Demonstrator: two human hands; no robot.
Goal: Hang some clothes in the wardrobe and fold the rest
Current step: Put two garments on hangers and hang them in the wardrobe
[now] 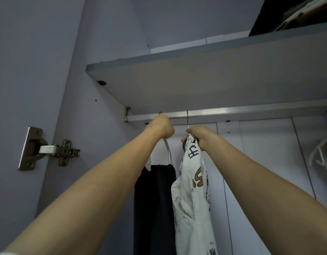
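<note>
A metal wardrobe rail (232, 109) runs under a grey shelf (195, 78). My left hand (161, 127) grips the neck of a white hanger (168, 150) whose hook sits on the rail; a dark garment (155, 199) hangs from it. My right hand (197, 134) holds the top of a white printed garment (194, 190) just below a second metal hook (187, 118) that is over the rail. Both arms reach up from the bottom of the view.
A wardrobe door hinge (48, 149) is fixed on the left panel. Spare white hangers (322, 153) hang at the far right. Folded clothes (296, 13) lie on top of the shelf. The rail to the right of the printed garment is bare.
</note>
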